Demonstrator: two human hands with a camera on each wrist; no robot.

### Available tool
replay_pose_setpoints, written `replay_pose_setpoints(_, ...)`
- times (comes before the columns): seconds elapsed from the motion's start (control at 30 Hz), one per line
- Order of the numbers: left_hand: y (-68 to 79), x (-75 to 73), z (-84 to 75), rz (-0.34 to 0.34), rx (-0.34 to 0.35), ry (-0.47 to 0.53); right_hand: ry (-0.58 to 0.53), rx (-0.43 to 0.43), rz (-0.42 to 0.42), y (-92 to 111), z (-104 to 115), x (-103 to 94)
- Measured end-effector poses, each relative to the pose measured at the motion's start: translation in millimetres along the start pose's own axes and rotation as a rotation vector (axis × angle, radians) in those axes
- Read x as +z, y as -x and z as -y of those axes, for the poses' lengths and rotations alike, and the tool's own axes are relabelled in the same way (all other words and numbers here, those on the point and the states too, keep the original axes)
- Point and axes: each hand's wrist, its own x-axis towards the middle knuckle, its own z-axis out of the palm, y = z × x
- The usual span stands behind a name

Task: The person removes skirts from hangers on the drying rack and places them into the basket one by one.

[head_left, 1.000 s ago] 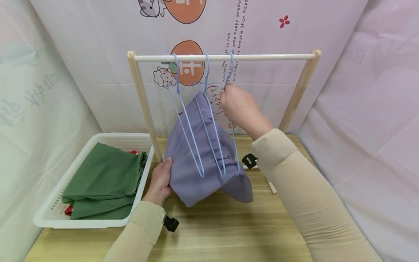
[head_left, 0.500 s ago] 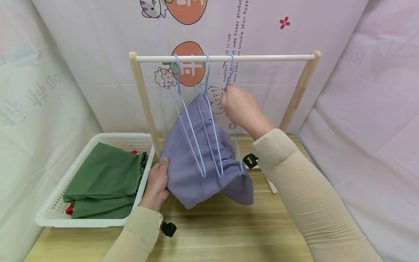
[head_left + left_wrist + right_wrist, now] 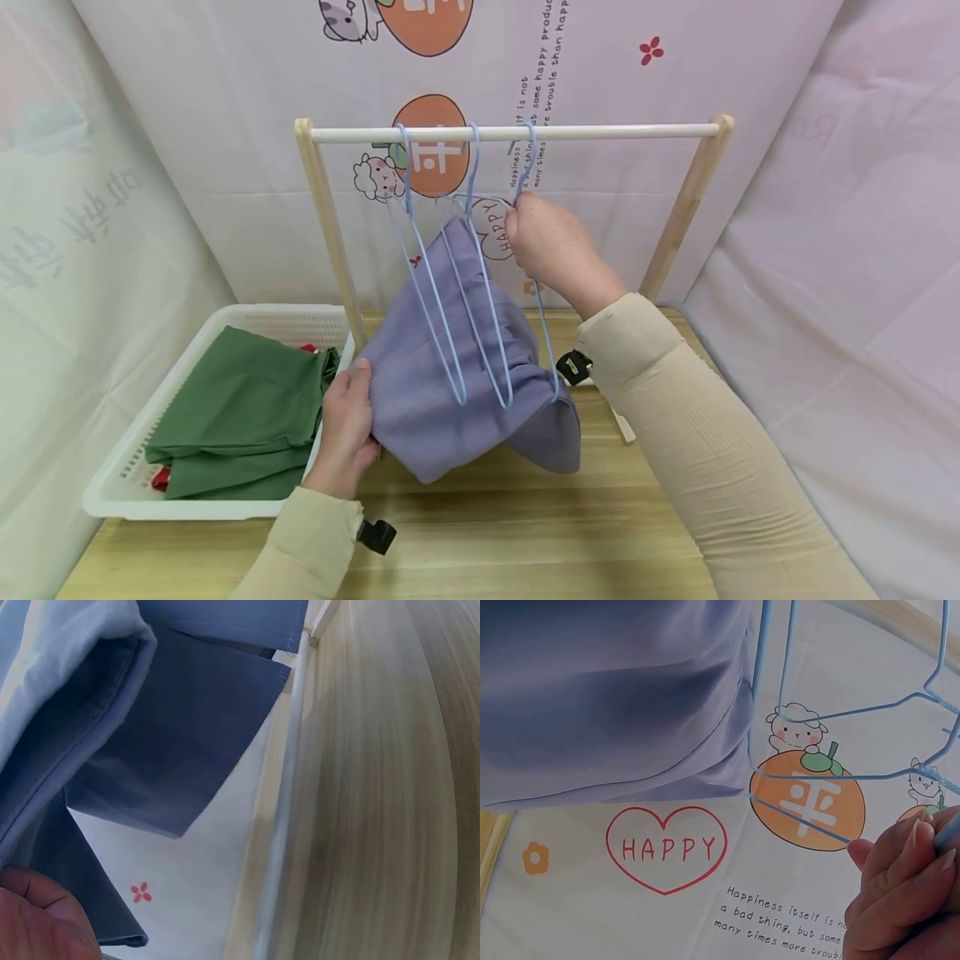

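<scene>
A purple garment (image 3: 420, 425) hangs with its folded top peak near the hangers' shoulders; gathered folds show along its right side. My left hand (image 3: 347, 429) grips its left edge, thumb on the near face. In the left wrist view, a hemmed, tube-like opening of the garment (image 3: 180, 735) shows above that hand's fingers. My right hand (image 3: 551, 246) is closed round the neck of the rightmost blue hanger (image 3: 528, 158), which hooks over the white rail (image 3: 622, 131). This hanger's lower corner overlaps the garment's right side. Much of the hanger's far side is hidden behind the cloth.
Two more blue hangers, a left one (image 3: 450, 358) and a middle one (image 3: 495, 317), hang in front of the garment. A white basket (image 3: 187, 510) with folded green cloth (image 3: 240, 400) and some red cloth stands at left. Wooden posts (image 3: 322, 208) support the rail.
My left hand has moved left and slightly down, drawing the garment's left edge out with it. My right hand stays at the hanger's neck.
</scene>
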Motion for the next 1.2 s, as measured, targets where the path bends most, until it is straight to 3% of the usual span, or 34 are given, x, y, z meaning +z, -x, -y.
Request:
replay_pose_setpoints(0.9,31.7,-2.0,-19.5,-0.162,0.316,-0.003,-0.021,-0.011,0.007,-0.3,-1.2,0.0)
replay_pose_setpoints(1.2,35.6,-7.2,-24.3,-0.171,0.395,0.011,-0.035,-0.023,-0.002,0.0,-1.4,0.5)
